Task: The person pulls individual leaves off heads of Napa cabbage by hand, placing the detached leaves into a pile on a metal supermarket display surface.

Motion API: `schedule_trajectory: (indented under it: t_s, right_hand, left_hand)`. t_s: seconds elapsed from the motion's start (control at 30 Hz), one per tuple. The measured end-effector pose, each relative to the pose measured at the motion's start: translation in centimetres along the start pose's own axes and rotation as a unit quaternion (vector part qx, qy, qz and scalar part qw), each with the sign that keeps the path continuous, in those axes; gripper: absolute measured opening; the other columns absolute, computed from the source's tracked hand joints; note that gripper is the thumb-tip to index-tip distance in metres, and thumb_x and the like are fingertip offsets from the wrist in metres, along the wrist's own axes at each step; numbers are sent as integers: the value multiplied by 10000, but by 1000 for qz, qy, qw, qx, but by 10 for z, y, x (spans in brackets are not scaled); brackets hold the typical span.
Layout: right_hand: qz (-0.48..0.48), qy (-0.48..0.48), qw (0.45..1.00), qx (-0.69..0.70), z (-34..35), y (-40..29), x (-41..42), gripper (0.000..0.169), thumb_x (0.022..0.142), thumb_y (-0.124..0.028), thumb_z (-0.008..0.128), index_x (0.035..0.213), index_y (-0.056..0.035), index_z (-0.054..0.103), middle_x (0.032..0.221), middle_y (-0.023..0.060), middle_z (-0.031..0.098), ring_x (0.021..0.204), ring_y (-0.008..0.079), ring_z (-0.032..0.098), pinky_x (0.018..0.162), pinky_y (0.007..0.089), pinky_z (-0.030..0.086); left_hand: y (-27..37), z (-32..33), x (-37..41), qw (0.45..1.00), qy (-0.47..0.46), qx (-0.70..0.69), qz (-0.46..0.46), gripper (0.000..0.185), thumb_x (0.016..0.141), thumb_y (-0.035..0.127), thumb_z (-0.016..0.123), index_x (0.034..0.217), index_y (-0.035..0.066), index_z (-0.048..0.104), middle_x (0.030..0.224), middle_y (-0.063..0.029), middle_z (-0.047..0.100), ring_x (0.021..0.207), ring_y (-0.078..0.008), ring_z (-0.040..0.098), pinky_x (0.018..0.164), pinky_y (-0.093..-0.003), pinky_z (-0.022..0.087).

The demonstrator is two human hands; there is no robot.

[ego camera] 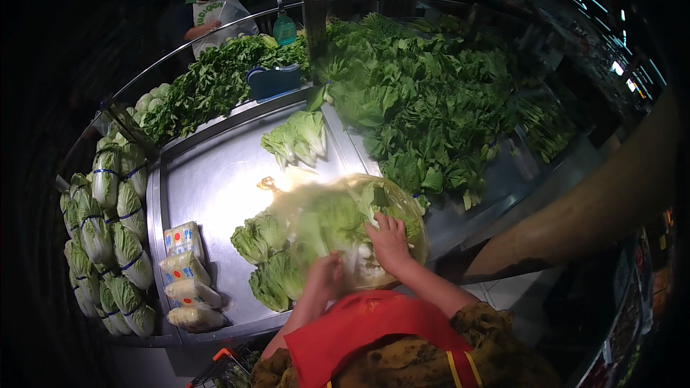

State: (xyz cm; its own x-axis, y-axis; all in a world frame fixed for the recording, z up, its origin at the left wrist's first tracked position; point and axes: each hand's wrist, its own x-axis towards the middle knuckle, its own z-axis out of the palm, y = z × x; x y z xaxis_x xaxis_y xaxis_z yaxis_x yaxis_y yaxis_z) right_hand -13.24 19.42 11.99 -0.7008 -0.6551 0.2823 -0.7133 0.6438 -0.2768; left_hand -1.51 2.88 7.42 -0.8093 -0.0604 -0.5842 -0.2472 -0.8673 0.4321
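Note:
A yellowish translucent round basket (422, 210) stands before me on the metal display counter, heaped with leafy greens (339, 213). My right hand (389, 242) is over its right half, fingers curled on a pale-stemmed leafy green (373, 202). My left hand (325, 275) is at the near left of the basket, its fingers closed around the pale base of a leafy green (314, 231); blur hides their tips. White pieces of stalk (369, 264) lie low in the basket between my hands. Lettuce heads (275, 275) rest on the metal just left of the basket.
Napa cabbages bound with blue bands (129, 253) are stacked at the left, beside several wrapped white packs (186, 267). More greens (296, 137) lie farther back. Dark leafy bunches (431, 102) fill the right. A blue tape dispenser (275, 83), green spray bottle (284, 27) and a person (207, 16) are beyond.

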Motion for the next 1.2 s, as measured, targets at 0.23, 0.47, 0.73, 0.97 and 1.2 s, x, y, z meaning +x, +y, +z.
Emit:
schedule_trajectory:
  t_s: [0.23, 0.47, 0.73, 0.97, 1.2]
  right_hand:
    - [92, 10, 943, 319, 31, 24, -28, 86, 802, -87, 616, 883, -56, 620, 727, 76, 575, 671, 182, 574, 646, 290, 451]
    - [320, -5, 904, 284, 78, 89, -17, 141, 793, -141, 628, 801, 0, 631, 815, 86, 637, 669, 131, 591, 588, 266, 461]
    - [258, -33, 917, 302, 80, 85, -14, 240, 743, -188, 704, 897, -13, 647, 919, 89, 638, 815, 163, 598, 707, 281, 465]
    - [345, -168, 609, 694, 0, 26, -4, 364, 782, -65, 662, 1102, -23, 495, 943, 66, 598, 845, 130, 576, 661, 266, 445]
    - [271, -241, 667, 651, 6, -5, -9, 394, 754, 39, 647, 1106, -10, 475, 984, 100, 622, 872, 161, 621, 741, 259, 496]
  left_hand:
    - [2, -3, -9, 999, 3, 12, 42, 118, 827, 92, 585, 942, 75, 561, 746, -32, 574, 522, -118, 515, 429, -215, 378]
    - [4, 17, -21, 998, 47, -11, 37, 171, 813, 47, 580, 976, 59, 530, 759, -23, 560, 492, -101, 459, 411, -216, 330]
    - [5, 21, -14, 995, 62, 55, 63, 197, 815, 44, 581, 1007, 33, 539, 782, -65, 572, 459, -84, 441, 387, -200, 323]
    - [-1, 44, -7, 991, 53, 107, 68, 204, 828, 114, 647, 989, 27, 555, 835, -114, 616, 408, -51, 402, 380, -162, 308]
    - [-10, 32, 11, 976, 27, 199, 81, 172, 825, 91, 641, 951, 37, 538, 764, -52, 598, 499, -88, 490, 419, -185, 362]
